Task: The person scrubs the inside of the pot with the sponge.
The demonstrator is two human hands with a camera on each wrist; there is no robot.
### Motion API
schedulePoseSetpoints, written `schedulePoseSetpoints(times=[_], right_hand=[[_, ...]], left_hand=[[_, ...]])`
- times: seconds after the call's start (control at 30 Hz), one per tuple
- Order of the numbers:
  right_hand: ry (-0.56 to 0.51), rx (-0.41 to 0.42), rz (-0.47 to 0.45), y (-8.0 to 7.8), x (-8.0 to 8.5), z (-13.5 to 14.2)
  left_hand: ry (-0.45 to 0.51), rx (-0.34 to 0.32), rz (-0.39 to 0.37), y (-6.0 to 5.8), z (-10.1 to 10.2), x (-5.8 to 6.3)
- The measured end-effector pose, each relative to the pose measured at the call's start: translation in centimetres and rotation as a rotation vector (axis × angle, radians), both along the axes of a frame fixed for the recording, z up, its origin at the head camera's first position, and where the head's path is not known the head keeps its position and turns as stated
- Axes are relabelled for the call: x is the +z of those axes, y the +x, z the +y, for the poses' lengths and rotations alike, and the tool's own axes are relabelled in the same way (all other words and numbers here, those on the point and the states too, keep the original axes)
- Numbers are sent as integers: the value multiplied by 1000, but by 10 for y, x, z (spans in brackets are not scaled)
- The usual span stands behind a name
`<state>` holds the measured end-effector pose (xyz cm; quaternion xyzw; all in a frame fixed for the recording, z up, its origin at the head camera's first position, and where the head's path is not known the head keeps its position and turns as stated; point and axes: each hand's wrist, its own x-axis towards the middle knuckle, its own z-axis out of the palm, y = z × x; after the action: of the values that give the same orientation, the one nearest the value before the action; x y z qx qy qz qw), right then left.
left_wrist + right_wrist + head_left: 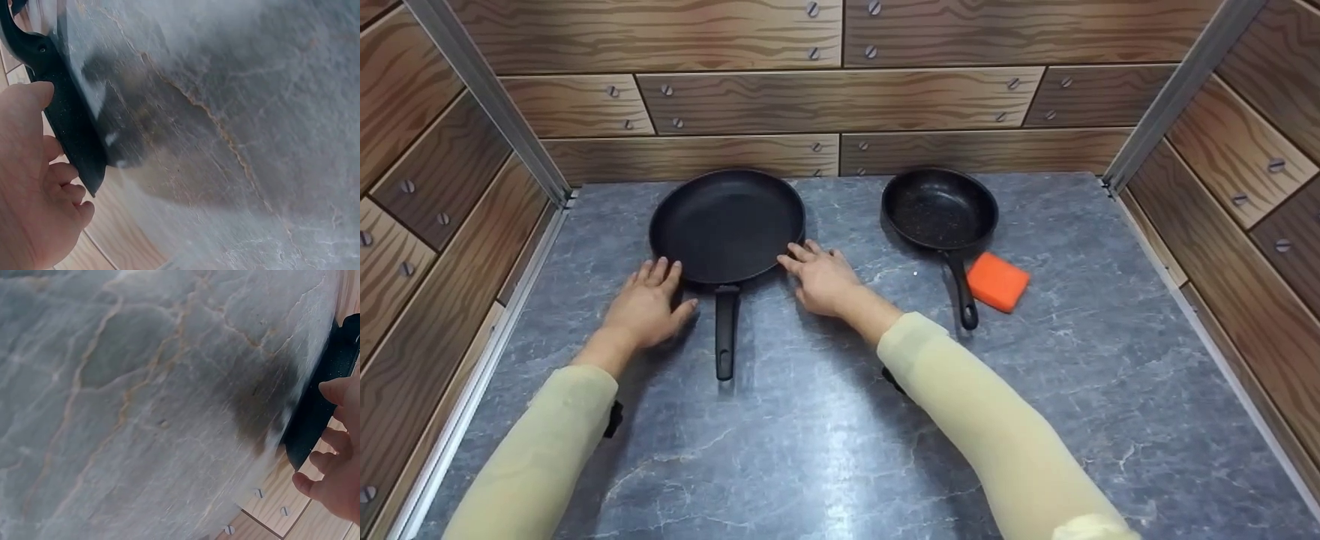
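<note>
Both hands (643, 309) (823, 282) unclenched, fingers loosely spread against the larger pan (727, 225), either side of its handle (725, 330)

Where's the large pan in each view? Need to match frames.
Head: large pan left of centre, above the middle, handle toward the camera.
Left wrist: large pan seen side-on, upper left edge.
Right wrist: large pan side-on, right edge.
Shared landmark: wood planks, low left in left wrist, low right in right wrist.
</note>
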<state>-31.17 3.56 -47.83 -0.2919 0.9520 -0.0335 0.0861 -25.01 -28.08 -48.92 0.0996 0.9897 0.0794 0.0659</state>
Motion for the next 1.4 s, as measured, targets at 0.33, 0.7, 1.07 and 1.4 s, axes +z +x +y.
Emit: schedulePoseSetpoints(times=[0.33, 0.7, 1.07, 1.4], right_hand=[[-32, 16, 22, 6, -3, 15], [-26, 55, 46, 17, -3, 37], [-52, 76, 85, 32, 2, 58], [-93, 91, 120, 53, -3, 87]], left_hand=[[-13, -31, 17, 5, 12, 0], [-23, -56, 26, 14, 26, 2], [-10, -97, 79, 28, 43, 3], [-20, -124, 110, 43, 66, 0]])
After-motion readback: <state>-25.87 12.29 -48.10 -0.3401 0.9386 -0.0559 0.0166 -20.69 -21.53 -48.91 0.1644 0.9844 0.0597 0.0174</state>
